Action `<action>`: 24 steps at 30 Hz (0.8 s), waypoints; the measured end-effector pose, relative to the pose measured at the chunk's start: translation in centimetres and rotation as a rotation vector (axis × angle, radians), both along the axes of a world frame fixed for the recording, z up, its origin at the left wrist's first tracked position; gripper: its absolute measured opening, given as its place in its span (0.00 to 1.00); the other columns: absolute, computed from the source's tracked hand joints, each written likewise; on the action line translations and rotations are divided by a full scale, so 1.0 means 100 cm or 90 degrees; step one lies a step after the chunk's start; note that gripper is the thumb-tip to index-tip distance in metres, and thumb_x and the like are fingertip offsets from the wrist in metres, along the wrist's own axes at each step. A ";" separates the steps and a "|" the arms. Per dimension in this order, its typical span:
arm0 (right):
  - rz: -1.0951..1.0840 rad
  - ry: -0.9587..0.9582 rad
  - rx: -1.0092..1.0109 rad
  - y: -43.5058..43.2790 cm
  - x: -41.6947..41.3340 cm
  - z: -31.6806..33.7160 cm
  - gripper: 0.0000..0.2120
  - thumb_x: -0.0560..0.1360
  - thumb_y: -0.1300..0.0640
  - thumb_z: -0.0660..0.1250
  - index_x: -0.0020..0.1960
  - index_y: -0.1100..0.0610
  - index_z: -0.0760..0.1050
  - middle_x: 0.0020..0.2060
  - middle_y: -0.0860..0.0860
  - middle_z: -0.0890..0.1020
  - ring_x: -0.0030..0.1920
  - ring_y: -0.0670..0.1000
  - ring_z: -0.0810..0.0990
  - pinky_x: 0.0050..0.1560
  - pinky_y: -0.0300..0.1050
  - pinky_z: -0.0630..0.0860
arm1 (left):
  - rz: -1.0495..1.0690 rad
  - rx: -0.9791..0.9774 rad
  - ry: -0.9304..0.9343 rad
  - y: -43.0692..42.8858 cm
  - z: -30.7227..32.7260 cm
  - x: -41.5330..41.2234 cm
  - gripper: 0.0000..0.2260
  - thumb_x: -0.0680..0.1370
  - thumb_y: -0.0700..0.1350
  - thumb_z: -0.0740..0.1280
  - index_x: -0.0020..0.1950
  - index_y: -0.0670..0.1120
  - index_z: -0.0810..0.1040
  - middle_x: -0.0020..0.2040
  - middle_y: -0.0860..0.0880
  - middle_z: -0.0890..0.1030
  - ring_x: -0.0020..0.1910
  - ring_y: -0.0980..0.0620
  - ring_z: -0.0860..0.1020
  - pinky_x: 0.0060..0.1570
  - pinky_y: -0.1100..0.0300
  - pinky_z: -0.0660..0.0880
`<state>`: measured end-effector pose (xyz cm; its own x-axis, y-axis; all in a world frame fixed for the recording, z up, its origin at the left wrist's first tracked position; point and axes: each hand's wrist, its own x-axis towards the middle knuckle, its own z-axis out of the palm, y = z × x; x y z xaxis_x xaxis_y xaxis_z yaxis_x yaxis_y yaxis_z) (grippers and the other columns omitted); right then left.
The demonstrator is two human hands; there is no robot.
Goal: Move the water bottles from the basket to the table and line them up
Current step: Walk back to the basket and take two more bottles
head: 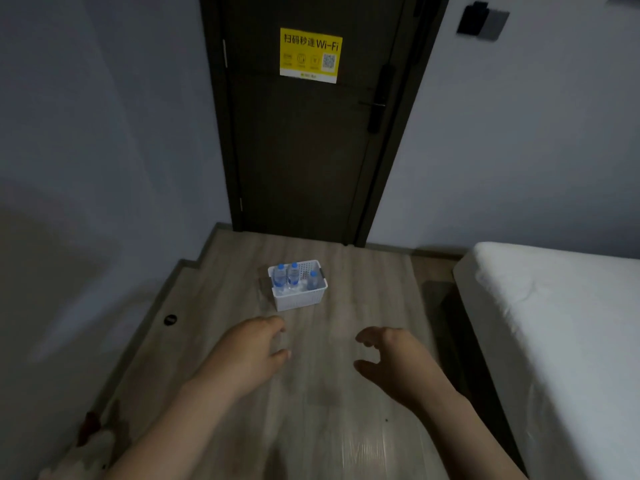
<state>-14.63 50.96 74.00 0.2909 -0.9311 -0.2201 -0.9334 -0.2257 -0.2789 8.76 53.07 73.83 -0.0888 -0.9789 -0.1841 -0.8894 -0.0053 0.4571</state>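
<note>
A small white plastic basket (300, 300) stands on the wood floor in front of a dark door. Inside it are three clear water bottles with blue caps: one at the left (279, 277), one beside it (293, 274), and a lower one at the right (313, 280). My left hand (254, 344) and my right hand (389, 351) reach forward side by side, a short way in front of the basket. Both have loosely curled fingers and hold nothing. Neither touches the basket.
A bed with a white sheet (561, 327) fills the right side. The dark door (311, 133) with a yellow Wi-Fi sticker stands behind the basket. Grey walls close in at left and right. A round black object (170, 319) lies at the left floor edge.
</note>
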 end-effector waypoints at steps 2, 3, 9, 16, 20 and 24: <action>-0.002 -0.003 0.012 -0.028 0.003 -0.004 0.21 0.74 0.46 0.68 0.66 0.46 0.72 0.59 0.44 0.79 0.58 0.44 0.78 0.58 0.41 0.77 | -0.002 0.011 0.002 -0.026 -0.003 0.003 0.17 0.75 0.53 0.67 0.62 0.50 0.74 0.59 0.51 0.79 0.58 0.53 0.76 0.58 0.60 0.72; -0.001 -0.003 0.018 -0.042 0.004 -0.007 0.21 0.74 0.46 0.68 0.66 0.46 0.72 0.60 0.44 0.79 0.58 0.44 0.78 0.58 0.41 0.77 | -0.005 0.019 0.001 -0.038 -0.005 0.004 0.17 0.75 0.53 0.67 0.62 0.50 0.74 0.58 0.51 0.79 0.58 0.53 0.76 0.58 0.59 0.72; 0.003 -0.012 0.019 -0.139 0.003 -0.023 0.21 0.74 0.47 0.69 0.66 0.46 0.72 0.61 0.44 0.79 0.57 0.43 0.78 0.56 0.37 0.76 | -0.002 0.021 -0.012 -0.129 -0.017 0.004 0.17 0.75 0.52 0.67 0.62 0.48 0.74 0.58 0.51 0.79 0.58 0.53 0.77 0.58 0.60 0.72; 0.032 -0.022 0.020 -0.265 -0.009 -0.025 0.22 0.74 0.47 0.68 0.66 0.47 0.72 0.60 0.45 0.79 0.57 0.44 0.78 0.56 0.38 0.76 | 0.048 0.025 -0.006 -0.236 -0.016 -0.010 0.14 0.75 0.50 0.67 0.60 0.50 0.75 0.57 0.51 0.79 0.54 0.55 0.77 0.50 0.66 0.71; 0.051 -0.018 0.036 -0.324 -0.011 -0.032 0.21 0.74 0.46 0.68 0.66 0.47 0.72 0.60 0.45 0.79 0.56 0.44 0.78 0.56 0.39 0.76 | 0.085 0.038 0.024 -0.285 -0.022 -0.011 0.14 0.76 0.49 0.68 0.60 0.48 0.76 0.57 0.50 0.79 0.54 0.54 0.78 0.51 0.66 0.72; 0.079 -0.011 0.042 -0.371 -0.004 -0.040 0.20 0.74 0.46 0.69 0.65 0.45 0.72 0.59 0.44 0.79 0.54 0.42 0.78 0.53 0.36 0.76 | 0.107 0.055 0.030 -0.324 -0.029 -0.001 0.15 0.75 0.48 0.67 0.61 0.48 0.76 0.59 0.50 0.79 0.56 0.53 0.77 0.51 0.67 0.70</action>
<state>-15.04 13.87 69.98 0.4074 -0.8715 -0.2730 -0.8942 -0.3199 -0.3133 8.70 20.64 70.94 0.0640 -0.9613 -0.2681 -0.8503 -0.1931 0.4896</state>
